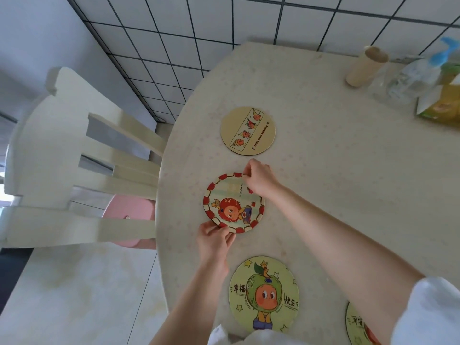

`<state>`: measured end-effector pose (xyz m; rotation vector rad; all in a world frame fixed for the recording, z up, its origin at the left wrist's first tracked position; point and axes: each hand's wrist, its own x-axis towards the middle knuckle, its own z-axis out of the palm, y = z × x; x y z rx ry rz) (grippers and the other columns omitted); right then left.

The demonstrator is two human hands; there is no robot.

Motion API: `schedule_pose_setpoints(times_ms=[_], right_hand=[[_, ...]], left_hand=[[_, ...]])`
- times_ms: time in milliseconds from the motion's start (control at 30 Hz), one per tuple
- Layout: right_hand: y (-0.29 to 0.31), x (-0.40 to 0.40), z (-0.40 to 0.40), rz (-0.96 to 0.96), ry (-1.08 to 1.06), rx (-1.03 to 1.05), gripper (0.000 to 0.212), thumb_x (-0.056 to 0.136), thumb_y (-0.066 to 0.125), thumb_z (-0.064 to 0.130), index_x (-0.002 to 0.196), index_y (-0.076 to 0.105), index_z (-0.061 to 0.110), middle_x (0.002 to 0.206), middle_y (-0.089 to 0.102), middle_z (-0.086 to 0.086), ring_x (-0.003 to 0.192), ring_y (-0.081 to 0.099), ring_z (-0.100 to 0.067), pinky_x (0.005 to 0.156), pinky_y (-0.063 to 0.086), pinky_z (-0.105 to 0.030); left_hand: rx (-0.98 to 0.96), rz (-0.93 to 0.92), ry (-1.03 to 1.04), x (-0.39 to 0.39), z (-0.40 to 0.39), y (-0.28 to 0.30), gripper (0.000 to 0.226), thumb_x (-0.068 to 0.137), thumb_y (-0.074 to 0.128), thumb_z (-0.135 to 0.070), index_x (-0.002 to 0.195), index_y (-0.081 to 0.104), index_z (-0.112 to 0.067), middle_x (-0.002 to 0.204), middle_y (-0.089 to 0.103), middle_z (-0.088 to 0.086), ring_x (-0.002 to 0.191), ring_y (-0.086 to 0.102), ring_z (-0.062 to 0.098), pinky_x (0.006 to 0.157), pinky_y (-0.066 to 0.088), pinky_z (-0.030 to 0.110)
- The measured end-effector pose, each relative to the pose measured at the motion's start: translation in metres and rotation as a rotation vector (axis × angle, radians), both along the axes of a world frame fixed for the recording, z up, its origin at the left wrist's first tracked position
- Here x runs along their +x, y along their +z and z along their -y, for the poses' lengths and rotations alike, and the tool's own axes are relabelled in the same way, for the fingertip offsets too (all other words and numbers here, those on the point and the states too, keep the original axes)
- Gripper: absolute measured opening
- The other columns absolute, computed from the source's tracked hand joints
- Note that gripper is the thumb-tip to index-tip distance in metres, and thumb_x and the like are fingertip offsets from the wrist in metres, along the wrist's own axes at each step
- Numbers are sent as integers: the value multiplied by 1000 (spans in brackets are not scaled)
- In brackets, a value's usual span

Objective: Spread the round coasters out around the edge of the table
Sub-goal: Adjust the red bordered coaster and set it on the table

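A round coaster with a red-checked rim (230,205) lies near the left edge of the cream round table (348,170). My left hand (215,236) pinches its near edge and my right hand (258,178) pinches its far edge. A beige coaster with a strip of small figures (248,130) lies farther along the edge. A green coaster with an orange-faced figure (263,293) lies nearer to me. A fourth coaster (358,327) shows partly at the bottom, under my right arm.
A cream wooden chair (74,158) stands left of the table with a pink stool (129,215) behind it. At the far right of the table are a cardboard tube (366,67), a clear spray bottle (418,73) and a yellow-green packet (443,103).
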<state>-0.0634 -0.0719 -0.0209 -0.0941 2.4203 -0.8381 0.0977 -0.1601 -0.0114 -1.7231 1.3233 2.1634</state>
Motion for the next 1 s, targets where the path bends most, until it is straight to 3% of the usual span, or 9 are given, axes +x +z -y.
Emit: schedule_pose_setpoints(times_ms=[167, 367, 433, 500, 567, 633, 800, 900, 1000], right_hand=[[9, 9, -12, 65, -107, -120, 15, 95, 48, 15, 110, 51, 15, 103, 59, -9, 75, 68, -21, 50, 49, -26], [2, 42, -43, 80, -219, -135, 8, 91, 52, 17, 88, 57, 11, 70, 52, 2, 55, 46, -12, 43, 35, -18], [-3, 55, -49, 140, -308, -148, 7, 90, 54, 17, 88, 59, 11, 71, 56, -1, 58, 53, -15, 51, 47, -23], [-9, 65, -53, 200, -404, -166, 9, 88, 56, 15, 91, 62, 9, 82, 65, -10, 75, 67, -27, 70, 60, -40], [-15, 72, -54, 215, -485, -202, 6, 87, 58, 12, 88, 63, 8, 90, 69, -16, 87, 69, -34, 77, 58, -53], [-18, 74, -53, 199, -517, -222, 4, 85, 58, 11, 86, 62, 8, 91, 69, -17, 88, 69, -35, 76, 57, -55], [-16, 69, -48, 95, -434, -167, 2, 85, 60, 16, 87, 60, 17, 86, 68, -3, 82, 67, -24, 70, 59, -39], [-18, 66, -50, 40, -349, -50, 3, 85, 57, 18, 83, 59, 17, 78, 64, 1, 70, 60, -14, 52, 45, -22], [-19, 64, -52, 51, -302, 12, 9, 86, 53, 17, 77, 55, 16, 73, 58, 1, 60, 49, -9, 44, 37, -21]], left_hand=[[-55, -22, -2, -5, 21, -3, 23, 90, 55, 7, 100, 56, -13, 103, 67, 9, 95, 67, 25, 73, 56, 31], [-354, 6, -322, -38, 50, -10, 23, 88, 57, -3, 98, 68, -20, 93, 72, 2, 81, 66, 17, 65, 52, 26], [-426, -3, -421, -51, 52, -10, 24, 87, 58, -2, 94, 68, -22, 89, 71, -2, 76, 65, 14, 56, 50, 19], [-470, -6, -495, -61, 55, -11, 24, 87, 58, -1, 96, 68, -20, 88, 69, -4, 75, 64, 10, 50, 48, 13], [-490, -7, -555, -67, 56, -13, 23, 87, 58, -1, 98, 69, -18, 89, 69, -5, 76, 64, 8, 49, 47, 11], [-502, -6, -583, -70, 57, -14, 23, 87, 58, -1, 97, 69, -18, 89, 69, -5, 78, 64, 8, 52, 47, 13], [-573, 9, -613, -75, 64, -15, 19, 88, 59, -4, 97, 67, -18, 88, 68, -5, 78, 63, 8, 56, 48, 17], [-686, 11, -732, -74, 64, -16, 15, 90, 59, -8, 98, 65, -20, 87, 66, -7, 77, 62, 6, 54, 46, 14], [-768, -15, -794, -74, 61, -18, 13, 91, 59, -10, 97, 65, -20, 87, 65, -6, 80, 63, 11, 60, 51, 18]])
